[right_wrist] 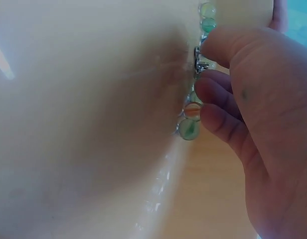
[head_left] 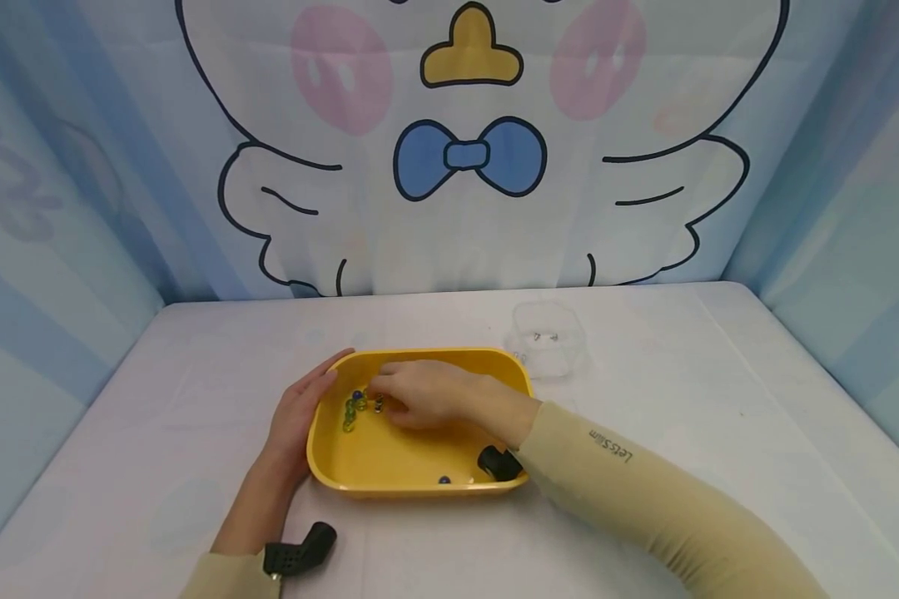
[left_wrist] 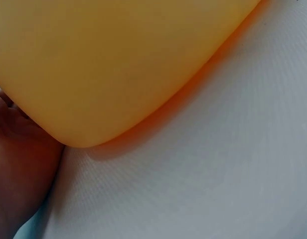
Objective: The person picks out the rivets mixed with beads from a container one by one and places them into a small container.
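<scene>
A yellow tray [head_left: 412, 457] lies on the table. My left hand [head_left: 297, 420] rests along its left wall, fingers stretched towards the far corner. Inside the tray, my right hand [head_left: 429, 395] reaches down with bent fingers near the left end. Green glass marbles [head_left: 350, 412] and a blue marble [head_left: 356, 395] cluster beside its fingertips. In the right wrist view, a small metal piece [right_wrist: 197, 60] shows between the thumb and fingers; whether they grip it is unclear. An orange-streaked marble [right_wrist: 192, 111] and a green one [right_wrist: 189, 129] sit below it.
Behind the tray at right stands a clear plastic box [head_left: 547, 341] with small metal bits in it. A lone blue marble [head_left: 444, 480] lies at the tray's near wall. A black wrist camera [head_left: 499, 463] overlaps the tray's right end. Printed cloth [head_left: 468, 233] closes off the back.
</scene>
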`<state>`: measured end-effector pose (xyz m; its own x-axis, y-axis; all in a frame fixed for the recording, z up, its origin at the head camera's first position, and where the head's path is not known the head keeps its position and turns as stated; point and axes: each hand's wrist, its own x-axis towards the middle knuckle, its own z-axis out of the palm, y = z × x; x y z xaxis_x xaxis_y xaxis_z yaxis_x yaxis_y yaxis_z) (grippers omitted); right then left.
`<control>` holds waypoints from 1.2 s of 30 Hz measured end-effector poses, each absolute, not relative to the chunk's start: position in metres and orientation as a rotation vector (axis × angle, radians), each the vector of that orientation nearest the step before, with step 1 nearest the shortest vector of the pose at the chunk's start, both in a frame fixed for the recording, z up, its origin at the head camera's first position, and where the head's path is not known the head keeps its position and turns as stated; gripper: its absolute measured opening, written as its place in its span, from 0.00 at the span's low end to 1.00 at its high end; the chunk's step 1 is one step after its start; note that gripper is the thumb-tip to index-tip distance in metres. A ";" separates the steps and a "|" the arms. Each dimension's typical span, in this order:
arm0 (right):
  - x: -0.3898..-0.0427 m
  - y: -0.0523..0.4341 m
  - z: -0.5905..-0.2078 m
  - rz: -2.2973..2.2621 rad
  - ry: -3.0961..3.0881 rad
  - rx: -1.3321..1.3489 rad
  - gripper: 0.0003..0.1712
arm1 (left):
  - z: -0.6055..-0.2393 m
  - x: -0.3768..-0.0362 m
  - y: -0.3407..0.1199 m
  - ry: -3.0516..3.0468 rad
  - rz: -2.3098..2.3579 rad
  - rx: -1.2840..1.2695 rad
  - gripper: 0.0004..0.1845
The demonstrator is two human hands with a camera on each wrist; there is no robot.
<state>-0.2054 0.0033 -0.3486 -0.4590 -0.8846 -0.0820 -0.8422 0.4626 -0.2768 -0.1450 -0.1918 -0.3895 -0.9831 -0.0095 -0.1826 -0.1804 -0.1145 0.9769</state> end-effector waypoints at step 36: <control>-0.207 0.000 -0.353 -0.182 2.445 -1.577 0.09 | -0.388 -0.143 -0.192 2.010 2.245 -0.188 0.26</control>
<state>-0.2072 0.0004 -0.3526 -0.3969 -0.9098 -0.1215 -0.8819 0.4147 -0.2245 -0.1429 -0.1918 -0.3877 -0.9848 0.0080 -0.1735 -0.1734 -0.1096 0.9787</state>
